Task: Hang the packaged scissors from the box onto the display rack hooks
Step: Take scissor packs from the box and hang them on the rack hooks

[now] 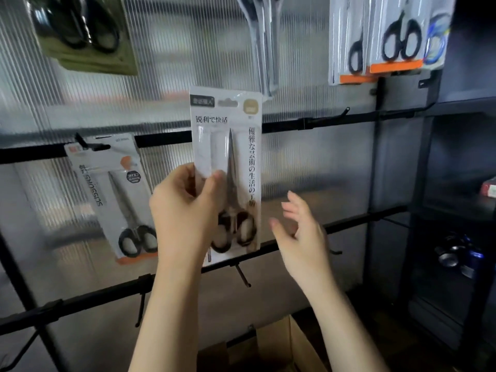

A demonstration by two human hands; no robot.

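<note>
One packaged scissors was pinched at its left edge by the left hand, thumb in front, and held upright before the middle bar of the display rack. The right hand was held just beside the package, fingers spread and relaxed, nothing in it. One hung package was seen at the left on a hook. Three groups of packages were seen hung above; their exact number could not be told. One cardboard box was seen below.
</note>
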